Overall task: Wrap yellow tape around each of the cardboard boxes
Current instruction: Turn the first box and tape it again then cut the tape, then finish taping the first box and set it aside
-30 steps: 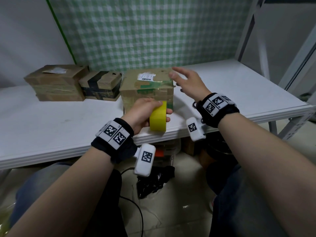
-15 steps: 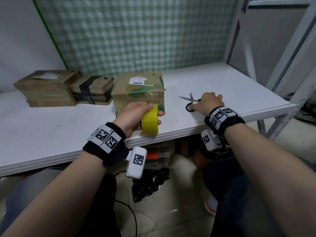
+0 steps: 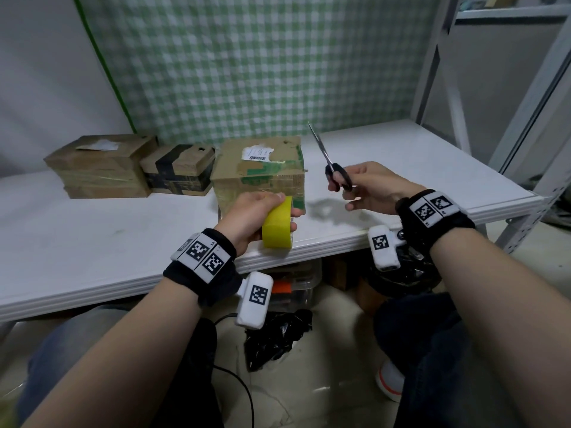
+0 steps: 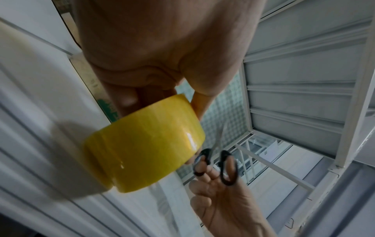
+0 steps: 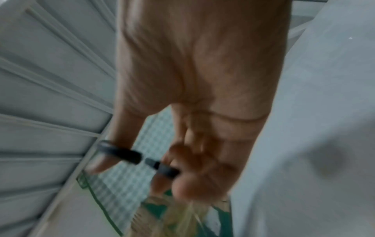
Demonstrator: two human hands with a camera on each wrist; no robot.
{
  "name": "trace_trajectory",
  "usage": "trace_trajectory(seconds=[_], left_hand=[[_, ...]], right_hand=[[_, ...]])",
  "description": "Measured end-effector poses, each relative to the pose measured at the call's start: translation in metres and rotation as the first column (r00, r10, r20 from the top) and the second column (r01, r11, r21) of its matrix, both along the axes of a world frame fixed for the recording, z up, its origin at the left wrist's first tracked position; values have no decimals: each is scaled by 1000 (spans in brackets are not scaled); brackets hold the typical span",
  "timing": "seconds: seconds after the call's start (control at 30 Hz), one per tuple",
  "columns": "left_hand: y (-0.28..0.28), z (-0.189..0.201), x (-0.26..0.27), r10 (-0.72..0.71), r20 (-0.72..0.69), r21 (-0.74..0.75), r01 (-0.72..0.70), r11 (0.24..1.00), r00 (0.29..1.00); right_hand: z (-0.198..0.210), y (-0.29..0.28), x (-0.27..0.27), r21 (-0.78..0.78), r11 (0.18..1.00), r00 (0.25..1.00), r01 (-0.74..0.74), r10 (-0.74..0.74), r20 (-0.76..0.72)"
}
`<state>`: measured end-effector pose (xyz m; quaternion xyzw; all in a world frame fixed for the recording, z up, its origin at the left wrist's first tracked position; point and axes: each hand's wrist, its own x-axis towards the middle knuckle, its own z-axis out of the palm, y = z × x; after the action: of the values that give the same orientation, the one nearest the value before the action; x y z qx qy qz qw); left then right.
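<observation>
1. Three cardboard boxes stand in a row on the white table [image 3: 92, 242]: the left box [image 3: 99, 166] at the far left; the black-taped box [image 3: 179, 169] just beside it; the near box [image 3: 259, 173], with green print and a barcode label, right in front of you.
2. Your left hand [image 3: 250, 219] grips the yellow tape roll [image 3: 277, 225], fingers curled round it; you hold the roll against the near box's front face, close to the table's front edge.
3. Your right hand [image 3: 367, 188] holds the scissors [image 3: 332, 163] by their black handles; thumb and a finger pass through the loops; the blades point up and away from you, above the table, to the right of the near box.
4. Green checked cloth [image 3: 262, 63] hangs behind the boxes; grey shelf posts [image 3: 432, 57] rise on your right.
</observation>
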<state>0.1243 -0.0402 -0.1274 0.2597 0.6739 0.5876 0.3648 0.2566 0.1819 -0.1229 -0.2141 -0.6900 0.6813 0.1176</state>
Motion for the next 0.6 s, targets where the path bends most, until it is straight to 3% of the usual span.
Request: trace_trajectory(seconds=[0.1, 0.17, 0.23, 0.37, 0.6], left_hand=[[-1, 0, -1, -2, -8, 5, 2, 1000, 1000], [-1, 0, -1, -5, -6, 7, 5, 1000, 1000], [-2, 0, -1, -4, -6, 5, 4, 1000, 1000], [-2, -1, -2, -4, -2, 9, 4, 1000, 1000], [-3, -2, -2, -2, 17, 5, 2, 1000, 1000]], right_hand=[[1, 5, -1, -33, 955, 955, -295, 295, 3], [-5, 8, 1, 16, 923, 921, -385, 383, 65], [-11, 13, 4, 89, 914, 909, -396, 376, 179], [-17, 20, 8, 183, 934, 907, -306, 228, 353], [-9, 10, -5, 259, 917, 886, -304, 173, 429]])
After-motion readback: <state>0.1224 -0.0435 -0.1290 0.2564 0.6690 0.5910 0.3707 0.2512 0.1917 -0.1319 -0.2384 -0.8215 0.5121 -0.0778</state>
